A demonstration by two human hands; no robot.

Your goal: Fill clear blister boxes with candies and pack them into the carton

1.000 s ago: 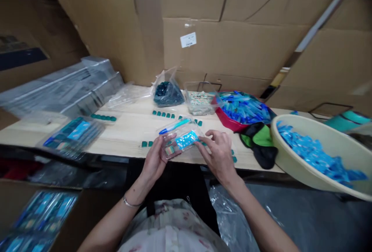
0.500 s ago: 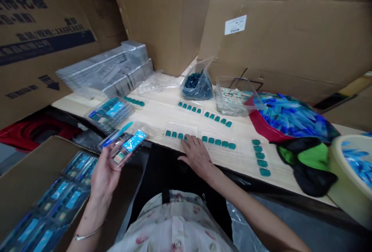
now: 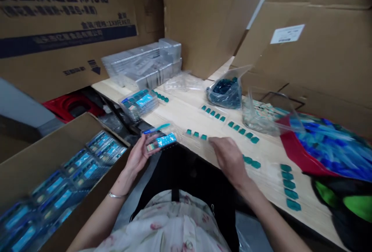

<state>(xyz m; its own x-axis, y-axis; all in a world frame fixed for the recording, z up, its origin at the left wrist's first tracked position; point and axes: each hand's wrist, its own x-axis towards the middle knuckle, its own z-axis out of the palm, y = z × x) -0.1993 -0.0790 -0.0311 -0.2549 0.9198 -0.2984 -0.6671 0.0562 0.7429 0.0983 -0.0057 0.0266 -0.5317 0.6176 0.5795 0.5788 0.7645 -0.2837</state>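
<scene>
In my left hand (image 3: 138, 156) is a clear plastic case (image 3: 159, 146), held tilted off the table's front edge. Inside it lie a blue stick (image 3: 157, 129), a blue dotted packet (image 3: 166, 139) and small pale striped pieces (image 3: 151, 147). My right hand (image 3: 229, 158) is over the tabletop with its fingers curled together, and its fingertips are beside a row of teal pieces (image 3: 196, 134). Whatever is between those fingers is hidden. More teal pieces (image 3: 251, 162) show just beyond the right hand's other side, partly covered by it.
A carton (image 3: 17, 157) at left holds several filled cases. Filled cases (image 3: 139, 103) are stacked on the table (image 3: 181, 108), before empty clear trays (image 3: 145, 60). Further right stand a bag of dark teal pieces (image 3: 225, 93), a clear tub (image 3: 258, 118) and a red basin (image 3: 286, 145) of blue sticks.
The view has swung left, bringing more of the carton into sight. My right hand's fingers have gone from spread flat to curled. The case is still in my left hand.
</scene>
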